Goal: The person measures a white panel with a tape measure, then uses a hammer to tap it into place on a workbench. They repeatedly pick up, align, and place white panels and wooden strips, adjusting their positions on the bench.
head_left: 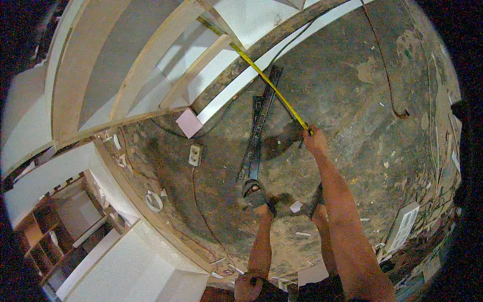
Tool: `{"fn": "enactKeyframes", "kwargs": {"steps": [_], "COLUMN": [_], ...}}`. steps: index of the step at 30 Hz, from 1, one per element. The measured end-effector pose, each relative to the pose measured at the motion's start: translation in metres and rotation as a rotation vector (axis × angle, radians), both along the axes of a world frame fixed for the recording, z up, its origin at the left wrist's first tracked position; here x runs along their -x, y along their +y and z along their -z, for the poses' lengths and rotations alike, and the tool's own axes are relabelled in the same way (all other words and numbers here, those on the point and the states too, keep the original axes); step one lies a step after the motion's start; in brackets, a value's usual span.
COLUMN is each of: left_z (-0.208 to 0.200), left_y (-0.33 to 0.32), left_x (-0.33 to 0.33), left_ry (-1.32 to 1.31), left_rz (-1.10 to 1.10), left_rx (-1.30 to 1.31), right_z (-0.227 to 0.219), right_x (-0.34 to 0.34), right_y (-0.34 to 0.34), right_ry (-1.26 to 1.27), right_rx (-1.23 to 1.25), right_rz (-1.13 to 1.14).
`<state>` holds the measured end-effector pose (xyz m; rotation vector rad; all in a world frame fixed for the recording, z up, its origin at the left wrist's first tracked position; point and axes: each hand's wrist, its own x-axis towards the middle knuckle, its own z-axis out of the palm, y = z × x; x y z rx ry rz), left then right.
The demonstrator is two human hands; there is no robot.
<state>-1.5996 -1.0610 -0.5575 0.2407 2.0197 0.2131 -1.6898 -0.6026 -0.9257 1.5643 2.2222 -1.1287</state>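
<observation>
My right hand (315,141) is closed around the near end of a yellow tape measure (274,88), and its case is mostly hidden in the fingers. From there the blade runs up and left, over a long white board (236,90). It passes a light wooden crosspiece (201,68) of a white cabinet frame (146,55) and reaches into the frame. Beneath the blade, dark metal bars (261,108) lie on the floor close to my sandalled foot (254,194). I cannot see my left hand.
A white power socket (195,154) on a cord (196,201) lies left of my feet. White cabinet panels (141,261) stand at the lower left. A dark cable (385,60) crosses the floor at right. A white slotted panel (402,226) leans near debris at the lower right.
</observation>
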Motion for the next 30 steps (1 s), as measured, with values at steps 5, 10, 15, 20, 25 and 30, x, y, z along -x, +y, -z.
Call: {"fn": "enactKeyframes", "kwargs": {"steps": [5,10,15,20,25,30], "left_z": [0.002,0.004,0.006,0.007,0.005,0.002], "left_y": [-0.003,-0.008,-0.011,-0.011,-0.008,-0.003], "left_x": [-0.003,-0.006,-0.006,-0.004,-0.001,0.001], "left_ry": [0.001,0.016,0.035,0.040,0.034,-0.002], "left_rz": [0.003,0.014,0.033,0.049,0.006,-0.048], "left_rx": [0.019,0.021,0.029,0.097,0.005,0.076], "right_z": [0.000,0.008,0.011,0.013,0.015,0.009], "right_x": [0.001,0.000,0.001,0.001,0.001,0.002], "right_y": [-0.002,-0.002,-0.003,-0.005,-0.007,-0.007], "right_ry": [0.004,0.009,-0.025,-0.008,-0.010,-0.001], "right_rx": [0.014,-0.008,0.023,-0.012,-0.041,-0.010], "right_rz": [0.023,0.013,0.053,0.057,0.045,0.049]}}
